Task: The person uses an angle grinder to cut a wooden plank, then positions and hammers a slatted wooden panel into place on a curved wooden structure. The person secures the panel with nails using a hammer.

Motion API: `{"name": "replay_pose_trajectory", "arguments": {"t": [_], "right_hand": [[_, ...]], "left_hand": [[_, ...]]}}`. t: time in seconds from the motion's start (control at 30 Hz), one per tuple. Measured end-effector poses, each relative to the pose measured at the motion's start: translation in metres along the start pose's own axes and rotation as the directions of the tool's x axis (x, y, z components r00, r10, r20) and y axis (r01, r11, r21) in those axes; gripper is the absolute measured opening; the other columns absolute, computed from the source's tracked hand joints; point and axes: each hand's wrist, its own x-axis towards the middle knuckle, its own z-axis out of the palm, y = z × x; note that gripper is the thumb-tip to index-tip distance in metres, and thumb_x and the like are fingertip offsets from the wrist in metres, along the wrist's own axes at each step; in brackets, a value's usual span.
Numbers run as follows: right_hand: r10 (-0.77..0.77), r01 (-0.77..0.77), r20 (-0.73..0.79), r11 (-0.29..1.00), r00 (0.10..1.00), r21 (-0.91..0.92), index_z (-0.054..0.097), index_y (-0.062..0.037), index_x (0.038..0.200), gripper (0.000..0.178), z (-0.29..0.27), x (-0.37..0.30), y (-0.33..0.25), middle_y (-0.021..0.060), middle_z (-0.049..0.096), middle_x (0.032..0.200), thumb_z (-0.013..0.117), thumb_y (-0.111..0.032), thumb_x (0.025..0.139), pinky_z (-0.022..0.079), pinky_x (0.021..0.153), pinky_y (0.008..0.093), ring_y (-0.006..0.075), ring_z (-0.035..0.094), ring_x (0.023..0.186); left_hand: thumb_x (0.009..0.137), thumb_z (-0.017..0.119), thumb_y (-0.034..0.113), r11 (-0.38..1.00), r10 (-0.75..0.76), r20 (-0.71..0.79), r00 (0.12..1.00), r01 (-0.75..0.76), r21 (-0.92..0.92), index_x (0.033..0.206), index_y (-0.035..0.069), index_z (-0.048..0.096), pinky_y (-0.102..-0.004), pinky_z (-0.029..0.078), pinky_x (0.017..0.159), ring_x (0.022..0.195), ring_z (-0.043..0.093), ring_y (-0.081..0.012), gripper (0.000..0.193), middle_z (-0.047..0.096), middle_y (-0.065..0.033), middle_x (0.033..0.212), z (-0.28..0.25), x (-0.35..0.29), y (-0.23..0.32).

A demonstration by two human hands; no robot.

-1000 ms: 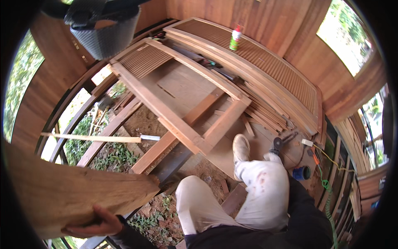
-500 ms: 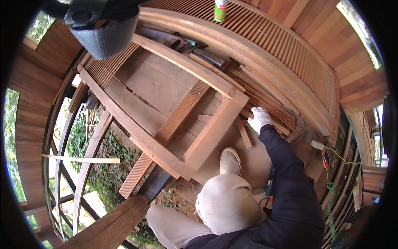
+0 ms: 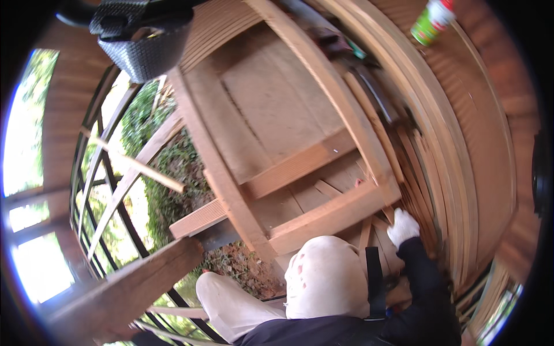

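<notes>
Moved: since half a second ago my right hand has dropped lower, nearer my knee.
Right hand: white-gloved, fingers together, resting on thin wooden strips beside the wooden frame; I can't tell if it grips any.
Left hand: out of view.
Farther off: green spray can on planks, top right.

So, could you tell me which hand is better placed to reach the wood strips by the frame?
Right. The gloved right hand already rests by the strips beside the frame; the left is out of view.
</notes>
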Motion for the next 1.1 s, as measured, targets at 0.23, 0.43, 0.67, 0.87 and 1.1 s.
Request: {"name": "replay_pose_trajectory", "arguments": {"t": [0.23,0.43,0.67,0.87,1.1], "right_hand": [[-0.069,0.092,0.295,0.994,0.953,-0.062,0.066,0.0021,0.104,0.032,-0.007,0.009,0.007,0.0269,0.073,0.104,0.071,-0.017,0.08,0.057,0.091,0.0485,0.0417,0.071,0.102],[0.016,0.05,0.473,0.991,0.881,-0.125,0.067,0.0027,0.114,0.035,0.006,0.01,0.038,0.0283,0.07,0.118,0.067,-0.021,0.088,0.054,0.1,0.0462,0.0411,0.067,0.116],[0.127,-0.121,0.467,0.992,0.875,-0.043,0.068,-0.0021,0.126,0.036,0.075,0.045,0.079,0.0233,0.068,0.129,0.049,-0.02,0.101,0.053,0.102,0.0494,0.0395,0.064,0.123],[0.056,-0.036,0.489,0.998,0.87,-0.05,0.071,-0.0043,0.121,0.034,0.062,0.038,0.07,0.0226,0.069,0.127,0.056,-0.023,0.097,0.053,0.1,0.0491,0.0396,0.065,0.12],[-0.002,-0.03,0.36,0.996,0.933,0.082,0.073,-0.0024,0.113,0.029,0.008,0.003,0.072,0.0254,0.071,0.114,0.061,-0.018,0.092,0.053,0.095,0.0479,0.0432,0.067,0.109]], "left_hand": [[0.1,0.07,0.037,0.938,-0.315,0.048,0.948,0.318,-0.135,0.161,-0.003,0.02,-0.0435,0.045,0.112,0.135,0.05,-0.0346,0.089,0.039,-0.0278,0.155,-0.03,0.022,-0.003],[0.101,0.068,0.039,0.868,-0.475,0.16,0.865,0.491,-0.074,0.164,0.0,0.013,-0.0406,0.046,0.111,0.135,0.053,-0.0318,0.092,0.042,-0.0264,0.155,-0.039,0.004,-0.007],[0.1,0.067,0.047,0.881,-0.466,0.113,0.878,0.471,-0.029,0.163,-0.001,0.013,-0.0408,0.045,0.111,0.135,0.053,-0.0355,0.097,0.042,-0.0287,0.155,-0.036,-0.01,-0.022],[0.1,0.067,0.046,0.877,-0.478,0.084,0.874,0.481,-0.016,0.161,-0.003,0.017,-0.0428,0.049,0.107,0.128,0.058,-0.0369,0.093,0.047,-0.0286,0.151,-0.032,0.001,-0.017],[0.104,0.062,0.027,0.849,-0.527,-0.08,0.846,0.528,-0.009,0.154,-0.01,0.026,-0.0472,0.052,0.104,0.126,0.058,-0.0429,0.072,0.049,-0.0328,0.145,-0.008,0.008,0.032]]}}
